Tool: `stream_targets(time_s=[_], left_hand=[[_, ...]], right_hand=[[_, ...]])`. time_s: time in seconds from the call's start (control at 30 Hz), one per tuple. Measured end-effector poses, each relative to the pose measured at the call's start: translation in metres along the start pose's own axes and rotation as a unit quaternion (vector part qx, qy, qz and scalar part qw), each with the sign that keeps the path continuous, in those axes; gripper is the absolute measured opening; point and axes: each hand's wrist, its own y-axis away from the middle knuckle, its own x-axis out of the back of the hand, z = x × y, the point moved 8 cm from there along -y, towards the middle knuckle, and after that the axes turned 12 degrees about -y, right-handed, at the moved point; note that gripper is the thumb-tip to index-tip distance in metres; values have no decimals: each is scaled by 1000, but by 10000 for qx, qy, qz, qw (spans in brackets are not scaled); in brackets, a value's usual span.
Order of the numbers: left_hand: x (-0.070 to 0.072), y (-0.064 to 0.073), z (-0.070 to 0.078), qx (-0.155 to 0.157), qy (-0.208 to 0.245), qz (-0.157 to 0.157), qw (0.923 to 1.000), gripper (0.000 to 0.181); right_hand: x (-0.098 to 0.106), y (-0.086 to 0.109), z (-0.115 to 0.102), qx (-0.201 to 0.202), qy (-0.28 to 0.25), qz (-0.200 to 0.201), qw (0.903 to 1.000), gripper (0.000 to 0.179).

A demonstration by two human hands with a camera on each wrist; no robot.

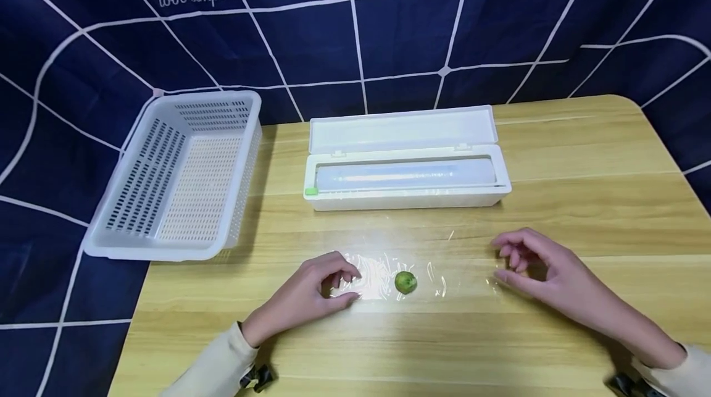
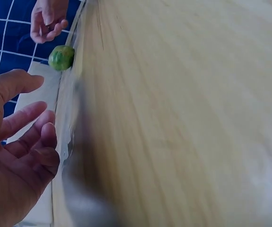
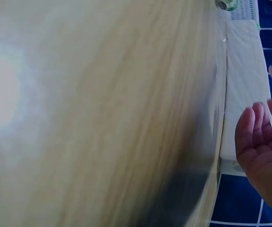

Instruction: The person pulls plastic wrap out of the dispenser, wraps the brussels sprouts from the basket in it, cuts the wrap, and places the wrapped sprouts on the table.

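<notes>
A small green citrus fruit (image 1: 405, 282) lies on a sheet of cling film (image 1: 378, 275) spread on the wooden table. My left hand (image 1: 316, 289) is just left of it, thumb and fingers apart and loosely bent over the film's left part. Farther off on the right, my right hand (image 1: 547, 273) has its fingers loosely curled and its thumb apart, near the film's right end. Neither hand holds anything. In the left wrist view, the fruit (image 2: 61, 57) shows beyond the left thumb. Behind the film stands a white cling film box (image 1: 408, 200), lid raised, with a roll (image 1: 405, 175) inside.
A white perforated plastic basket (image 1: 244, 199) stands at the table's left back edge. The wooden table (image 1: 600, 156) has a rounded far right corner. Dark blue cloth with white lines (image 1: 400, 33) hangs behind the table. A green slider (image 1: 311, 191) sits at the box's left front corner.
</notes>
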Motion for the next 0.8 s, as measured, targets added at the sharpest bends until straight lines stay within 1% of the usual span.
stream_targets(time_s=[0.23,0.33,0.47,0.63,0.8], left_hand=[[9,9,-2,-40,-264,-195,9995,30],[12,14,-4,-80,-362,-276,9989,30],[14,22,-6,-76,-476,-301,9984,30],[16,28,-9,47,-622,-283,9977,28],[17,34,-11,82,-753,-290,9967,27]], right_hand=[[-14,7,-2,525,255,-697,9959,57],[-17,9,-4,711,387,-877,9928,58],[-20,9,-5,699,570,-997,9909,57],[-23,10,-6,764,786,-1107,9878,55],[-26,12,-4,815,811,-1077,9875,52]])
